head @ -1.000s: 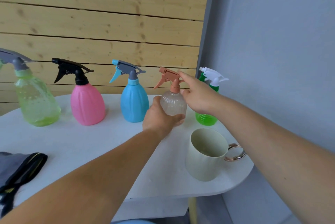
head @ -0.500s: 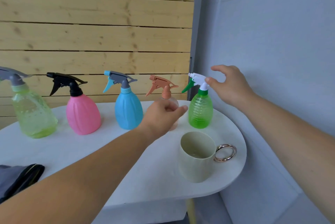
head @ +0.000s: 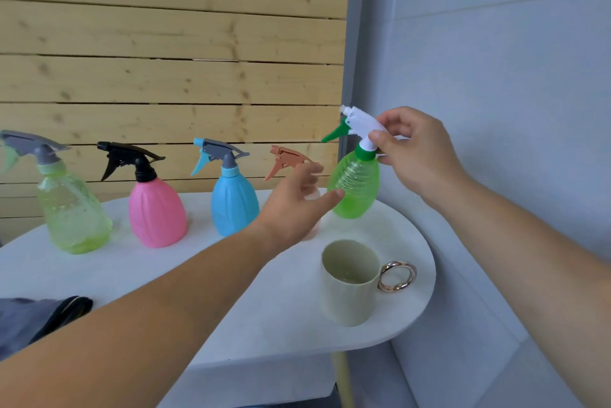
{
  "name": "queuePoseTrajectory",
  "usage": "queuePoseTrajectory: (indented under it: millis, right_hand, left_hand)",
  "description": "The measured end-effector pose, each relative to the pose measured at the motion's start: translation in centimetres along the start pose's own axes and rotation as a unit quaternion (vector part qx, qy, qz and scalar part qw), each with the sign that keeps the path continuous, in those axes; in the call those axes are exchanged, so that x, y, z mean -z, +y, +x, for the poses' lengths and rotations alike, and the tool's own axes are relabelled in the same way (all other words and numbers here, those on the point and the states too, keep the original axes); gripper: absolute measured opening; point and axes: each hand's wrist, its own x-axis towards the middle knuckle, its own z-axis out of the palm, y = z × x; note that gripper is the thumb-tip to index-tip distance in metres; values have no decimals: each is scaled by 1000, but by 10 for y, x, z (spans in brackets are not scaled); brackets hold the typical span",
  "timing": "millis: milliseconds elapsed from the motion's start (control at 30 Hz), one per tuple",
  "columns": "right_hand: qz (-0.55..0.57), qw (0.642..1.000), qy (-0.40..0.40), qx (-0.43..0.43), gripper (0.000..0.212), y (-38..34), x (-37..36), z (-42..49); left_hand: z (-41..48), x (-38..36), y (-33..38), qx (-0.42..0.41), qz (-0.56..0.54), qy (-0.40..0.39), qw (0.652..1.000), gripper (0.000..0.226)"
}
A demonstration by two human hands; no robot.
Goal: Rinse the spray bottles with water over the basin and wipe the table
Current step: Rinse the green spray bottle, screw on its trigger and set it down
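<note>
Landmark: mug (head: 350, 282), standing on the white table (head: 165, 275) near its right end, ring handle to the right. Green bottle (head: 355, 189): just beyond the mug, slightly tilted; whether its base touches the table cannot be told. Right hand (head: 416, 156): fingers and thumb curled, pinching that bottle at its neck under the white spray head. Left hand (head: 294, 206): beyond-left of the mug, fingers loose and spread, holding nothing; its thumb tip lies at the green bottle's lower side, contact uncertain. Clear bottle (head: 284, 158): mostly hidden behind the left hand, orange trigger showing. Blue bottle (head: 234, 206), pink bottle (head: 157, 212) and lime bottle (head: 71, 209): upright in a row further left of the mug. Dark cloth (head: 33, 318): far left of the mug, at the near table edge.
</note>
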Motion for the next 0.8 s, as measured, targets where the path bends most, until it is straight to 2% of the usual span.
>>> queuePoseTrajectory:
  millis: [100,200,333,433,533,567,667,733,800]
  right_hand:
    - [76,997,8,20,11,-45,3,-25]
    - [142,989,-29,-23,5,-75,-6,-57]
    - [100,986,-114,-66,22,-100,-26,-107]
    - [50,980,-170,-93,28,-112,-42,-143]
    - [38,965,-230,-118,48,-116,-59,-169]
    - [45,960,-246,-127,46,-115,-63,-175]
    - [101,942,-278,-158,21,-114,-71,-192]
    - [159,926,-291,-179,19,-110,-75,-203]
    - [195,917,-293,-186,18,-104,-77,-211]
  left_hand:
    - [-27,19,21,-87,71,34,993,82]
    - [-67,39,36,-116,156,52,979,88]
    - [-135,64,33,-84,167,47,981,77]
    - [-182,82,23,-33,177,34,983,82]
    - [-219,101,13,58,62,-15,996,87]
    - [-229,107,10,94,-1,-36,995,82]
    - [-252,124,2,178,-149,-94,968,71]
    - [-263,128,-2,193,-166,-122,959,76]
    - [-269,128,-2,196,-117,-131,965,81]
